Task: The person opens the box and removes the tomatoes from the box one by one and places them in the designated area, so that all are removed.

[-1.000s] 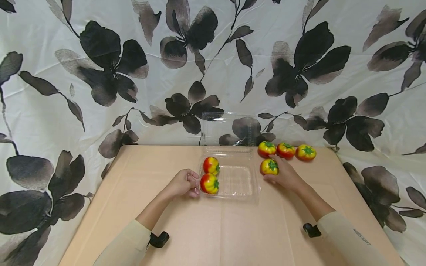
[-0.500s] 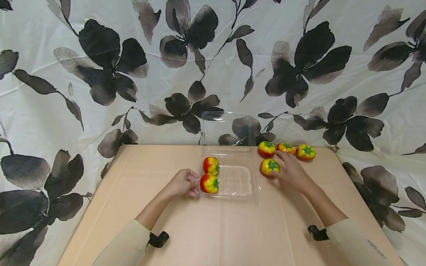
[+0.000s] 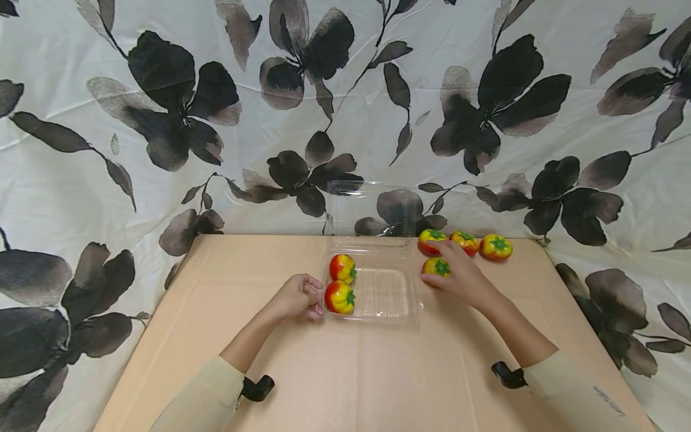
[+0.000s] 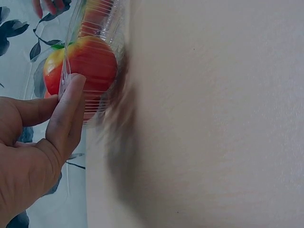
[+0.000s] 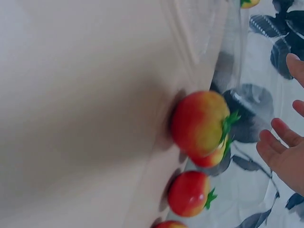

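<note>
Pinching the plastic box [image 3: 387,294] left-handed, right hand [image 3: 465,273] at the near fruit [image 3: 438,266].
Left hand [image 3: 296,298]: thumb and fingers on the box's left rim; lid [image 3: 372,210] up behind. Two fruits [image 3: 339,297] inside, along the left wall. Right hand: fingers spread, not gripping; can't tell if thumb touches. Near fruit sits on table [image 3: 345,372] right of box, three more fruits [image 3: 496,247] lined up behind.

The floral cloth backdrop [image 3: 388,129] and tan table [image 3: 324,372] show a tabletop workspace.
</note>
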Tool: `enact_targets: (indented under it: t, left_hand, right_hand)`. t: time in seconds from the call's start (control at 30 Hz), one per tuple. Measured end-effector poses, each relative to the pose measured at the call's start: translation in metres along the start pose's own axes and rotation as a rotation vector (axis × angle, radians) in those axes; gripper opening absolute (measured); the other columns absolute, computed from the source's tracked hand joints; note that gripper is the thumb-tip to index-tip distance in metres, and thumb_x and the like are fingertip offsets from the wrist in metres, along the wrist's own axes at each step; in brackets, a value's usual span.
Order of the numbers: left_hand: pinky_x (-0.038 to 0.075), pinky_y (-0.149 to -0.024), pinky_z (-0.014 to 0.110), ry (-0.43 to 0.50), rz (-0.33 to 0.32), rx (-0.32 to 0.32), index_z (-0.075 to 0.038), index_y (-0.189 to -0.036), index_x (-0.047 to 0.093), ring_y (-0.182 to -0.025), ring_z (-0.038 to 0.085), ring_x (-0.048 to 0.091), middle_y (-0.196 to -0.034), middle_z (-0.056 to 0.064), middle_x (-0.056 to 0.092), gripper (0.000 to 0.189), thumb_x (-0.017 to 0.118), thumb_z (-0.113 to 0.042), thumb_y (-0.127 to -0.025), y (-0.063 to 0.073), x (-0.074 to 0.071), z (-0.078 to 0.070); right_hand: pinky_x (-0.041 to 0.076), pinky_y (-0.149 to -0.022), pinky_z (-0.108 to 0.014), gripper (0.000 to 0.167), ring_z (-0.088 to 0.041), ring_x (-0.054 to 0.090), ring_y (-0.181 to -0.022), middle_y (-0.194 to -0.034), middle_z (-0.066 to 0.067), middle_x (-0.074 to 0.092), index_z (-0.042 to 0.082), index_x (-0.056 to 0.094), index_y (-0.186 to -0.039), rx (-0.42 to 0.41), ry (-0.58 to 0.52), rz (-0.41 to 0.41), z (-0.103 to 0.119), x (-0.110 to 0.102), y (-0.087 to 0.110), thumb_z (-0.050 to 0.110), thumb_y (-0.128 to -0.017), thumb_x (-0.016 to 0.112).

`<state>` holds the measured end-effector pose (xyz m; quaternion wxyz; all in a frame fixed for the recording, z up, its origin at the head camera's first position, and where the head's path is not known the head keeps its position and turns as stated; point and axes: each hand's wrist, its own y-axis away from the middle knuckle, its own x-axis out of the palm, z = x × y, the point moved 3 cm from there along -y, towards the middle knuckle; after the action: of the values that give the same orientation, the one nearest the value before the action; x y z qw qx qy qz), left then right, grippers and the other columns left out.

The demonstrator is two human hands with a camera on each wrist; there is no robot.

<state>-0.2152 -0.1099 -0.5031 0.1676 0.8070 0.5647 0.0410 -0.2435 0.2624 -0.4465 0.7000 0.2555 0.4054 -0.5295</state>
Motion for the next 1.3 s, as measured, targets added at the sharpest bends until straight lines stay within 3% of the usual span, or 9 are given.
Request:
enact_targets:
  t: [0.37, 0.6, 0.87, 1.1, 1.3]
  left_hand:
    - [0.067, -0.064, 0.039, 0.003, 0.002, -0.008, 0.013, -0.119, 0.047, -0.063, 0.021, 0.071, -0.08, 0.02, 0.07, 0.022, 0.056, 0.01, -0.099, 0.0, 0.0, -0.001]
    - [0.067, -0.064, 0.037, -0.002, -0.002, -0.006, 0.014, -0.119, 0.047, -0.063, 0.019, 0.071, -0.08, 0.017, 0.069, 0.022, 0.054, 0.011, -0.099, 0.001, 0.001, -0.003]
    - [0.067, -0.065, 0.038, 0.008, -0.005, -0.012, 0.014, -0.119, 0.047, -0.063, 0.019, 0.07, -0.083, 0.023, 0.069, 0.023, 0.055, 0.011, -0.098, 0.002, 0.0, -0.005]
    - [0.067, -0.064, 0.037, 0.008, -0.002, -0.012, 0.015, -0.12, 0.046, -0.064, 0.02, 0.071, -0.082, 0.021, 0.069, 0.024, 0.055, 0.011, -0.098, 0.002, 0.0, -0.004]
    - [0.067, -0.063, 0.036, 0.008, 0.001, -0.008, 0.014, -0.119, 0.046, -0.063, 0.02, 0.071, -0.081, 0.021, 0.069, 0.023, 0.056, 0.011, -0.098, 0.001, 0.0, -0.003]
  right_hand:
    - [0.048, -0.111, -0.065, 0.072, -0.041, 0.05, -0.135, -0.151, -0.018, 0.048, 0.016, 0.05, -0.15, -0.132, -0.047, 0.061, 0.034, 0.021, -0.014, 0.034, -0.088, 0.083]
    - [0.042, -0.117, -0.063, 0.07, -0.037, 0.041, -0.146, -0.152, -0.012, 0.05, 0.019, 0.052, -0.149, -0.17, -0.07, 0.121, 0.049, 0.038, -0.021, 0.035, -0.088, 0.082]
    - [0.047, -0.115, -0.056, 0.068, -0.034, 0.055, -0.134, -0.144, -0.012, 0.06, 0.015, 0.053, -0.148, -0.238, -0.126, 0.215, 0.068, 0.058, -0.027, 0.033, -0.09, 0.081]
    - [0.05, -0.113, -0.056, 0.068, -0.034, 0.057, -0.133, -0.145, -0.012, 0.06, 0.017, 0.051, -0.15, -0.247, -0.166, 0.309, 0.077, 0.081, -0.031, 0.037, -0.092, 0.079]
    - [0.053, -0.11, -0.051, 0.063, -0.033, 0.06, -0.128, -0.141, -0.011, 0.062, 0.019, 0.053, -0.15, -0.26, -0.267, 0.382, 0.082, 0.098, -0.033, 0.031, -0.093, 0.078]
